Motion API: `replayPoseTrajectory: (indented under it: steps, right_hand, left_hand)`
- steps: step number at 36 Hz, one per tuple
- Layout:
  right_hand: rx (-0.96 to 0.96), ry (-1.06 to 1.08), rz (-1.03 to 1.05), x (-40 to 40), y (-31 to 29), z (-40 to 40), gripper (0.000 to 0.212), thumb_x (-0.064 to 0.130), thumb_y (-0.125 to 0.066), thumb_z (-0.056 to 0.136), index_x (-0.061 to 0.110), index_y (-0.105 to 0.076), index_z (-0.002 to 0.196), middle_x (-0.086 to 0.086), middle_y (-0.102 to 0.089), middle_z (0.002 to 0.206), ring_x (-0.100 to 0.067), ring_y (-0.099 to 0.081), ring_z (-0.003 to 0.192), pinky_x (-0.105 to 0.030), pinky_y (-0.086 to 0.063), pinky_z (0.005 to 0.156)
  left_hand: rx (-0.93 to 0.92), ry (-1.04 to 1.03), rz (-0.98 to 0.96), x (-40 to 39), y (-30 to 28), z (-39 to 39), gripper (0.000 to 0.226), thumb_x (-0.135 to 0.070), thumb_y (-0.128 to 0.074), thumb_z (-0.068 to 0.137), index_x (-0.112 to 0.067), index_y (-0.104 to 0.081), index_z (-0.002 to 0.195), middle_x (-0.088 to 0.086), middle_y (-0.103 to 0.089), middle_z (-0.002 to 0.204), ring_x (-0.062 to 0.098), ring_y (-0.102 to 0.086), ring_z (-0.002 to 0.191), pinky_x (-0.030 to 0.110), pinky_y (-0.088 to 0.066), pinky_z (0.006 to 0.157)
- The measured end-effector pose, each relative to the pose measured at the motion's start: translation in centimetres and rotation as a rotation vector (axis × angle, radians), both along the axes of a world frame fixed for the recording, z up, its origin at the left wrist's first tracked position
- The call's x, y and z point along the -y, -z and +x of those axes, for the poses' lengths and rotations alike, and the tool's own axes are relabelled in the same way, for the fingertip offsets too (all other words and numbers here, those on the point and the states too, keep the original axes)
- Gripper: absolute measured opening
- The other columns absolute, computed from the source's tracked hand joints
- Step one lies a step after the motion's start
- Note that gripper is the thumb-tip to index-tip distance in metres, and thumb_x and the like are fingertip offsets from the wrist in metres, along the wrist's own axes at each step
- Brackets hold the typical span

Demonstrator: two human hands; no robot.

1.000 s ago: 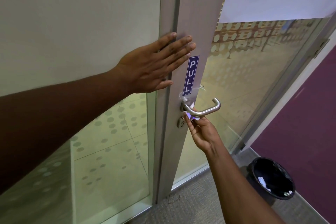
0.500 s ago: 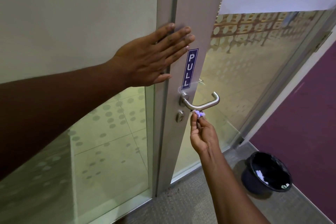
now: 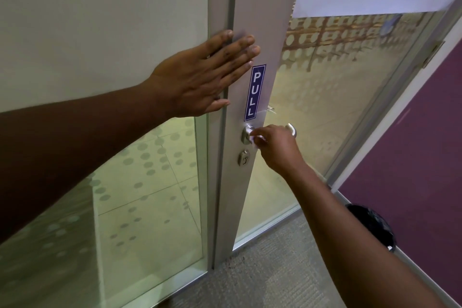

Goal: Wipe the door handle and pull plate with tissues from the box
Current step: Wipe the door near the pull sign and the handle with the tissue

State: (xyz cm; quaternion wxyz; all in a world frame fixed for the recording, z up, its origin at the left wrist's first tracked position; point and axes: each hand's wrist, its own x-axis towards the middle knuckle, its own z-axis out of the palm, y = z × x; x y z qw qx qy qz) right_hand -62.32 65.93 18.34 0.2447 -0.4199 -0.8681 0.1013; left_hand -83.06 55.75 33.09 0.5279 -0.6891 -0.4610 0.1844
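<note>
The left forearm enters from nine o'clock and crosses toward the middle of the view. The left hand (image 3: 200,77) lies flat with fingers spread and straight, released, its palm pressed on the door frame (image 3: 220,182) and its fingertips reaching onto the door stile (image 3: 270,32) at about eleven o'clock from the handle. It holds nothing.

The right arm comes up from five o'clock. The right hand (image 3: 277,147) is closed over the door handle (image 3: 291,129), pinching a small wad of tissue (image 3: 257,138) against the lever's neck near the round rose; only the lever's bent end shows past the knuckles at two o'clock of the hand. The keyhole (image 3: 243,157) sits just below the rose, at seven o'clock from the hand.

The blue pull plate (image 3: 254,92), lettered PULL downward, is stuck on the stile directly above the handle at twelve o'clock, just beside the left fingertips.

Farther off, at four o'clock, a black bin (image 3: 375,227) stands on the carpet, partly hidden by the right arm, beside a purple wall (image 3: 412,157).
</note>
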Motion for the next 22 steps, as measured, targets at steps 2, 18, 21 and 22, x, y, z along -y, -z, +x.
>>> replayPoseTrajectory:
  steps: [2,18,21,22]
  right_hand:
    - [0.087,0.017,0.107,0.1,0.3,-0.1,0.019,0.019,-0.059,0.096,0.028,-0.074,0.101,0.0,-0.073,0.089,-0.026,-0.059,0.086,-0.038,-0.038,0.09]
    - [0.33,-0.165,0.466,-1.4,0.2,5.1,0.022,0.019,-0.069,0.09,0.032,-0.074,0.107,0.017,-0.073,0.112,-0.022,-0.053,0.1,-0.037,-0.036,0.072]
    - [0.359,-0.166,0.484,-2.9,-0.1,6.1,0.026,0.012,-0.067,0.09,0.03,-0.074,0.106,0.014,-0.074,0.111,-0.023,-0.053,0.101,-0.036,-0.035,0.073]
    - [0.369,-0.165,0.484,-3.6,-0.3,6.6,0.026,0.011,-0.066,0.089,0.03,-0.074,0.105,0.013,-0.074,0.109,-0.024,-0.053,0.1,-0.036,-0.034,0.073]
  left_hand:
    - [-0.003,-0.001,-0.004,0.1,0.0,0.0,0.082,-0.05,0.021,0.098,0.006,0.015,0.158,0.029,0.01,0.168,0.041,0.004,0.158,0.049,-0.013,0.129]
    - [0.037,0.012,-0.01,0.1,-0.2,0.1,0.082,-0.054,0.014,0.1,0.005,0.018,0.158,0.029,0.015,0.167,0.041,0.008,0.158,0.05,-0.011,0.129]
    - [0.039,0.007,-0.022,0.1,-0.2,0.1,0.082,-0.054,0.013,0.1,0.005,0.017,0.158,0.029,0.014,0.167,0.042,0.007,0.158,0.05,-0.009,0.13]
    - [0.042,0.006,-0.024,0.1,-0.2,0.1,0.082,-0.054,0.013,0.1,0.005,0.016,0.158,0.029,0.014,0.167,0.042,0.007,0.158,0.05,-0.009,0.13]
